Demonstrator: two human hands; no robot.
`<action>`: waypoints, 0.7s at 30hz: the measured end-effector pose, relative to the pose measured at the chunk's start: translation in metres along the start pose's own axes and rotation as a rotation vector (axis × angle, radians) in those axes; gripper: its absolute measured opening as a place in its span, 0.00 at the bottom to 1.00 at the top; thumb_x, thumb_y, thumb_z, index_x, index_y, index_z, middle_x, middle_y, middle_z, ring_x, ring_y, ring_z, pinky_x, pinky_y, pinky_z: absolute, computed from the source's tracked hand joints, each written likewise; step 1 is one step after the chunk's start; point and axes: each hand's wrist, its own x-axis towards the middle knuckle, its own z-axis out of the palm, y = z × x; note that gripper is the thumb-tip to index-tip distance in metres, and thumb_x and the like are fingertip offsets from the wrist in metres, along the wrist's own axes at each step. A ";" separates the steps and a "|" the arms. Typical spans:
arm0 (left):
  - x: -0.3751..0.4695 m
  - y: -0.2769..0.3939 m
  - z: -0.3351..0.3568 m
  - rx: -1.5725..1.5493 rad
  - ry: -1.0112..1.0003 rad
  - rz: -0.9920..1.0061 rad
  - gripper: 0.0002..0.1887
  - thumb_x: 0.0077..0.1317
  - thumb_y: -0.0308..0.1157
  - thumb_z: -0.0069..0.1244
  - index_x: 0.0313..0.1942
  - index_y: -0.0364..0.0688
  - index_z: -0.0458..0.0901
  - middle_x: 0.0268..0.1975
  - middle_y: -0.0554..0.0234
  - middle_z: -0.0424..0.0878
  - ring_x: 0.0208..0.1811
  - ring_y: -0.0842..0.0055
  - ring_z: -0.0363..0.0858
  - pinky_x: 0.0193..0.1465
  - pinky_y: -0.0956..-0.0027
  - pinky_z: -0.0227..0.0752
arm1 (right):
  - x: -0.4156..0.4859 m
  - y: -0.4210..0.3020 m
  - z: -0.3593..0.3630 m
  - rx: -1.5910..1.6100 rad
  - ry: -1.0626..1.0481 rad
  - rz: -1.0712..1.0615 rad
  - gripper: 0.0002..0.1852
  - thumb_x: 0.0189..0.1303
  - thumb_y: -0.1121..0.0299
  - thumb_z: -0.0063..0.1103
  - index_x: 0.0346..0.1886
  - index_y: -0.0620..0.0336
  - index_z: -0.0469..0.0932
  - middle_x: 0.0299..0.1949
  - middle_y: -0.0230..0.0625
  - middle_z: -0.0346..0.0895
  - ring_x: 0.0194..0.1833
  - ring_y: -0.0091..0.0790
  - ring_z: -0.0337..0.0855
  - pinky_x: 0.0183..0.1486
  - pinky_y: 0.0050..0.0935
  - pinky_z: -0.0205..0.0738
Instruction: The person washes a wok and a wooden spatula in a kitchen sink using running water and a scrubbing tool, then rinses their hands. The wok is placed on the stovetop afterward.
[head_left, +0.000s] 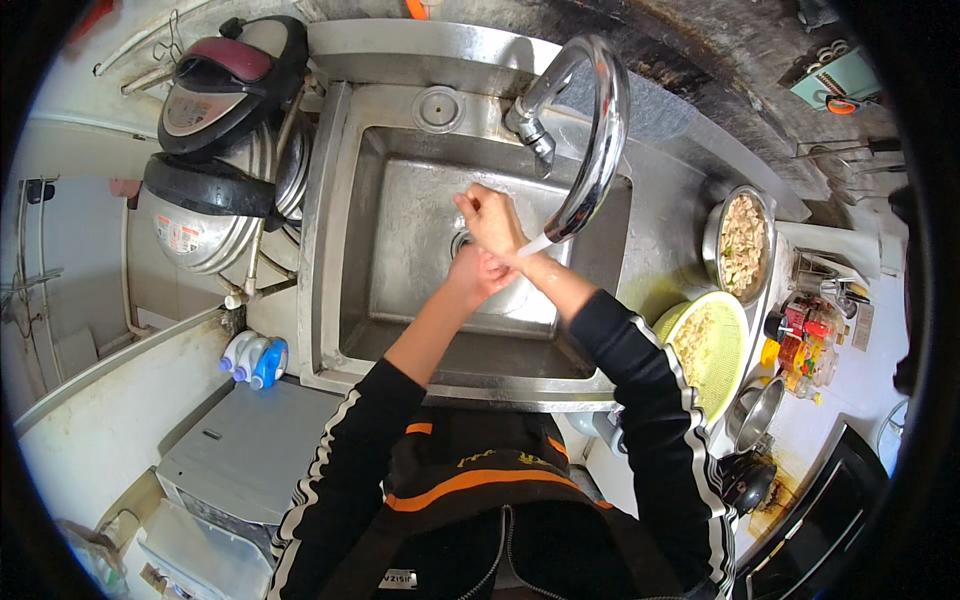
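Note:
Water runs from the curved chrome faucet (611, 142) onto the wrist of my right hand (491, 219), which is above the stainless steel sink (397, 195). The right fingers are curled, and nothing shows in them. Just below, my left hand (480, 276) touches the underside of the right wrist, its fingers bent against it. The sink drain (460, 241) is partly hidden behind my hands. Both forearms are bare up to the black sleeves.
Right of the sink stand a yellow-green plastic colander (731, 352) with chopped pale food and a steel bowl (712, 240) of cut pieces. Lidded pots (210, 202) are stacked at the left. Detergent bottles (268, 364) stand at the lower left. Bottles of condiments (814, 345) are farther right.

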 end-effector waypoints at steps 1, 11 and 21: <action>-0.004 -0.003 -0.010 0.016 0.103 0.028 0.12 0.59 0.34 0.40 0.38 0.35 0.69 0.38 0.57 0.74 0.41 0.67 0.72 0.47 0.67 0.66 | -0.008 0.003 -0.005 0.001 -0.031 0.118 0.13 0.54 0.65 0.49 0.21 0.67 0.69 0.17 0.50 0.69 0.17 0.40 0.71 0.22 0.34 0.64; -0.030 0.004 -0.078 0.127 0.289 0.090 0.11 0.60 0.32 0.40 0.34 0.33 0.71 0.32 0.55 0.75 0.34 0.72 0.73 0.39 0.74 0.68 | -0.045 -0.021 -0.056 0.569 -0.396 0.553 0.10 0.57 0.63 0.48 0.31 0.60 0.73 0.22 0.26 0.69 0.23 0.22 0.67 0.26 0.22 0.60; -0.064 -0.003 -0.081 0.309 0.285 0.112 0.10 0.60 0.33 0.41 0.35 0.36 0.72 0.31 0.61 0.75 0.33 0.76 0.73 0.39 0.75 0.67 | -0.076 -0.087 -0.120 0.521 -0.844 0.485 0.30 0.64 0.49 0.23 0.59 0.65 0.57 0.60 0.42 0.55 0.62 0.32 0.52 0.63 0.28 0.43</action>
